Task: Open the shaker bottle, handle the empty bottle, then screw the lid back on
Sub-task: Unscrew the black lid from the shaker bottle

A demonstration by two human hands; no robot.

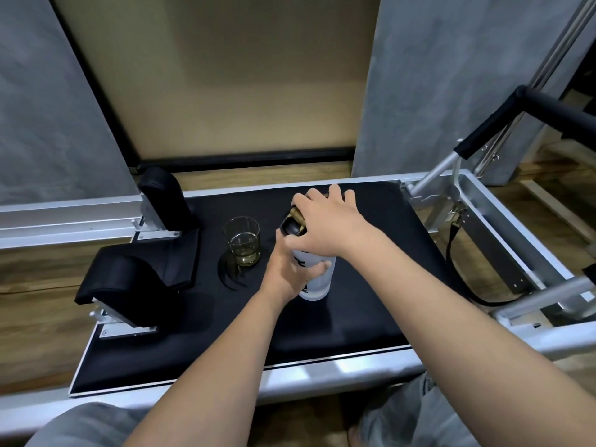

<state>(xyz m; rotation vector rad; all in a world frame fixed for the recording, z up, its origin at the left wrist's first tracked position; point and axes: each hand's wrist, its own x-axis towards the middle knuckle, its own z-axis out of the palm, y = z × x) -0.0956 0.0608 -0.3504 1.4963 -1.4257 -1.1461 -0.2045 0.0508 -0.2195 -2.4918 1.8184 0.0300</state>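
Grey-trousered knees are seen at the bottom edge, both forearms reaching out over the black padded platform [354, 311]. Shaker bottle [317, 279] is stood upright on the pad, just right of a glass [242, 241] holding a little yellowish liquid. Left hand [287, 272] is wrapped closed around the white bottle body; right hand [325, 221] is clamped over the black lid [290, 226] from above. Step is judged to be a lid twist (whether unscrewing or re-screwing cannot be told from one frame). Next move calls for the body to be held steady while the lid is turned, without the glass being knocked. Black print on the bottle is mostly covered by fingers; no brand can be read.
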